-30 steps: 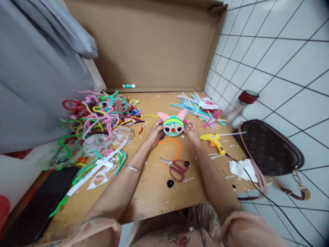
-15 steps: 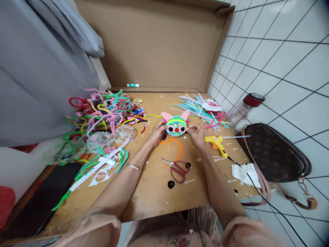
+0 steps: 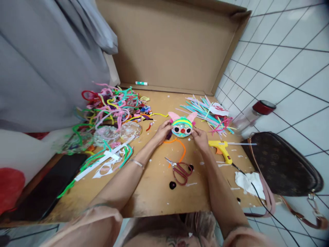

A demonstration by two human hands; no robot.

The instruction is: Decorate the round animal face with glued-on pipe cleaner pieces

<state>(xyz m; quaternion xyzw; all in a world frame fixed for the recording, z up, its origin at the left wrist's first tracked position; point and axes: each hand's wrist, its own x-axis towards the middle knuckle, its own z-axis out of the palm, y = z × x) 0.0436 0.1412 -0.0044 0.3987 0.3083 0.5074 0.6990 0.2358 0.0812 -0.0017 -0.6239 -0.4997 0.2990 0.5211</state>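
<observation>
Between my two hands is a small round craft animal face (image 3: 182,127) with pink ears, a yellow and green band, black eyes and a red nose. My left hand (image 3: 163,131) grips its left edge, fingers closed. On the opposite edge, my right hand (image 3: 199,137) pinches it near the pink bobble. An orange pipe cleaner (image 3: 183,147) curves over the table just below the face. Nearer to me lie red-handled scissors (image 3: 182,172), with a black pompom (image 3: 172,185) beside them.
A tangle of pipe cleaners (image 3: 115,106) and clear plastic pieces (image 3: 131,131) covers the left. At right are straight pipe cleaners (image 3: 203,109), a yellow glue gun (image 3: 221,149) with its cord, a bottle (image 3: 257,115) and a brown bag (image 3: 288,164). A black phone (image 3: 48,188) lies front left.
The whole view has shifted, so everything appears a little farther right. Both hands still hold the animal face by its edges; nothing on the table has visibly moved.
</observation>
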